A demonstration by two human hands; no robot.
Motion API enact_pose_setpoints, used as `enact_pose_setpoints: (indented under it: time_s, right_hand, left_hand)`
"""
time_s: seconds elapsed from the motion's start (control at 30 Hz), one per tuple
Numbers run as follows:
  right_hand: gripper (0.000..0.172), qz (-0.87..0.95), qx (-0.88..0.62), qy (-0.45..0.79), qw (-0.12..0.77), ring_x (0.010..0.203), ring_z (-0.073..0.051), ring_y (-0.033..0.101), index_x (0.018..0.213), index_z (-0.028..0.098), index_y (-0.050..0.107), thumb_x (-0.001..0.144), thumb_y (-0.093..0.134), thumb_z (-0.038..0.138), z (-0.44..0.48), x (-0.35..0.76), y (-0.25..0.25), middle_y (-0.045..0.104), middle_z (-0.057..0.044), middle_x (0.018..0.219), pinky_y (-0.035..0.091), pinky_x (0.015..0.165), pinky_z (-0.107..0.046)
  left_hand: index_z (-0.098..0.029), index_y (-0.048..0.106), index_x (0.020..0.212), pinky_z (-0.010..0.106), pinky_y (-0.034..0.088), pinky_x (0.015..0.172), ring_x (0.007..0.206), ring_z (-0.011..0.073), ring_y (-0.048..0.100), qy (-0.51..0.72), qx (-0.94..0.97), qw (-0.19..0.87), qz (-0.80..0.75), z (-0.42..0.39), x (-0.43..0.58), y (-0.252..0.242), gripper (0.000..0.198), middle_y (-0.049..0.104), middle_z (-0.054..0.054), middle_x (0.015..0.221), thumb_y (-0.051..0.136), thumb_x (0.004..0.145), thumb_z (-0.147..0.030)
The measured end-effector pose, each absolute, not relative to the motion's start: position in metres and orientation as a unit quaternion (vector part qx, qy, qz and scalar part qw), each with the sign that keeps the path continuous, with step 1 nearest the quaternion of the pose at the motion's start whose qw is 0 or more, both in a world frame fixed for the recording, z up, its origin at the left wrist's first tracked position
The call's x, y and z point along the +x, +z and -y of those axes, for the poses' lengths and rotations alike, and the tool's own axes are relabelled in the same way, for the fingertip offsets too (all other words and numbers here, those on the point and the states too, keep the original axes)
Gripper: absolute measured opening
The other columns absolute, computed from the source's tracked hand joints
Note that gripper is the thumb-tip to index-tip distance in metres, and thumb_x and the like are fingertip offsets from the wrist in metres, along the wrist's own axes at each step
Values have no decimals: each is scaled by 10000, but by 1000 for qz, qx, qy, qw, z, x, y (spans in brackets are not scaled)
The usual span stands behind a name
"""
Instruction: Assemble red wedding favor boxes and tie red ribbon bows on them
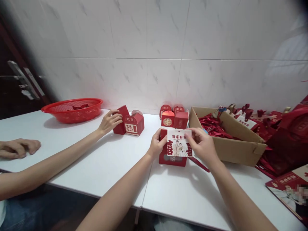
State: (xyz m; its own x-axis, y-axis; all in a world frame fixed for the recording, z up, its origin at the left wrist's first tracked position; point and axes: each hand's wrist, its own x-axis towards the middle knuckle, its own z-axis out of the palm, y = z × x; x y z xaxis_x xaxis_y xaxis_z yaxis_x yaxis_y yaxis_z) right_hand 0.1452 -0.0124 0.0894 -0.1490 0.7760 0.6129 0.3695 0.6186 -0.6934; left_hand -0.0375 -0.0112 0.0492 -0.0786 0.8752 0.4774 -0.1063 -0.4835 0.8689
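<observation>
The left hand and right hand grip a printed white card by its left side and upper right corner. The card is above the white table, in front of a red package, covering most of it. A red strap extends below the right hand. Small red boxes stand directly beyond the card. A cardboard carton containing red ribbons bounds the workspace at right; red bags crowd its far side. At left, a co-worker's hand grasps a red carton; a red basket stands farther left.
</observation>
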Motion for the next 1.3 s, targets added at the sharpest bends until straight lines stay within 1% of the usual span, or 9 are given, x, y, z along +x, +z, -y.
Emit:
enact_pose_setpoints:
  time_s: [0.1,0.2,0.37,0.5,0.57,0.67,0.83,1.0,1.3]
  right_hand:
    - [222,746,-407,95,518,574,-128,473,879,175,637,848,527,366,12,147,74,506,-19,722,432,570,-276]
    - [192,738,-386,89,547,657,-147,503,857,178,616,841,536,351,12,147,69,510,-35,783,437,613,-276]
    - [167,709,-337,259,564,794,-172,575,882,204,567,852,533,364,10,143,63,613,-37,859,469,738,-293]
    - [228,635,-310,435,559,693,-159,581,894,211,558,813,579,422,11,136,60,621,-11,786,502,649,-281]
    - [233,616,-298,468,559,691,-158,586,883,209,569,798,601,424,12,134,59,623,-7,783,510,653,-283]
    - [240,608,-292,474,566,744,-166,601,907,209,575,796,612,418,12,131,56,639,-17,842,519,690,-294]
    - [257,610,-291,464,573,853,-192,608,944,202,556,813,594,419,10,127,50,650,-46,934,521,765,-322]
    - [261,612,-280,462,578,879,-186,600,981,208,553,830,577,420,9,125,47,642,-45,978,511,777,-314]
    - [243,628,-260,453,577,872,-175,594,1000,216,500,866,534,416,4,124,42,625,-34,956,497,784,-313]
  left_hand:
    - [-225,463,902,276,486,653,654,133,553,654,540,425,-317,15,-33,47,240,559,-26,769,599,768,-371]
    - [-246,429,964,286,495,689,712,135,563,671,527,440,-281,19,-29,50,259,542,-10,890,568,781,-365]
    - [-256,446,1148,276,474,782,877,158,560,678,593,281,-331,25,-25,59,360,557,38,1018,569,824,-353]
    - [-223,518,957,254,476,669,711,136,557,662,599,266,-363,26,-24,61,201,572,4,825,589,817,-349]
    - [-229,513,973,254,470,643,680,133,544,659,599,277,-359,26,-24,60,198,561,-5,789,577,826,-347]
    - [-254,514,1085,269,467,700,724,141,543,653,619,265,-348,26,-24,60,252,570,2,843,552,846,-322]
    - [-228,556,922,252,449,689,740,140,528,656,617,269,-341,26,-24,60,117,557,5,869,543,844,-315]
    - [-224,524,946,245,433,631,694,135,500,650,630,237,-353,24,-24,57,146,534,2,810,518,860,-342]
    - [-236,532,973,256,454,718,783,135,528,645,665,158,-341,19,-26,54,110,554,11,903,493,884,-289]
